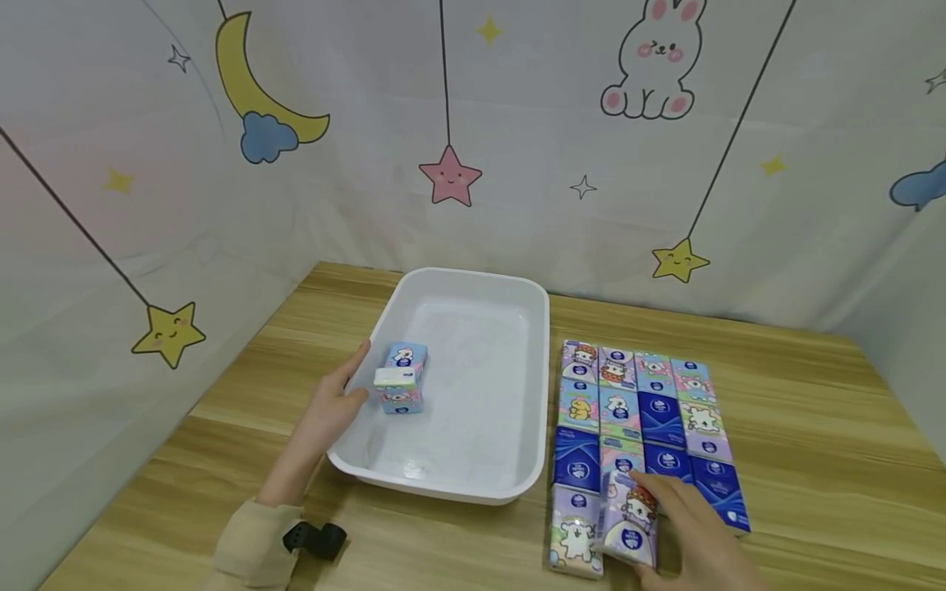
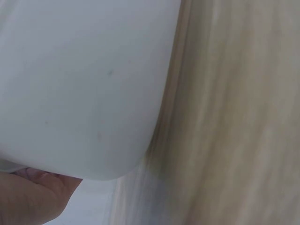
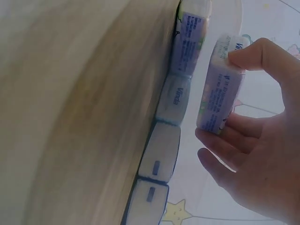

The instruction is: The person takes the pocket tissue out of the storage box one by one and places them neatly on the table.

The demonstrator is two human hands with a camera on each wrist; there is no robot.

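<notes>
My right hand (image 1: 691, 525) pinches a purple pack of pocket tissues (image 1: 628, 519) with a cartoon print, thumb at one end and fingers at the other. In the right wrist view, this tissue pack (image 3: 220, 86) is raised off the table, beside the row of packs. On the left, my left hand (image 1: 325, 419) holds the left rim of a white plastic tub (image 1: 480, 488). The left wrist view shows the tub's outer wall (image 2: 89, 89) and part of that hand (image 2: 35, 197). Inside the tub, near its left wall, are a light-blue tissue pack (image 1: 406, 355) and another pack (image 1: 399, 398) in front.
Several tissue packs lie in rows right of the tub, among them a dark-blue pack (image 1: 576, 460), a purple pack (image 1: 576, 538) and a yellow-duck pack (image 1: 580, 406). The wooden table (image 1: 813, 394) meets a printed curtain (image 1: 532, 222) behind.
</notes>
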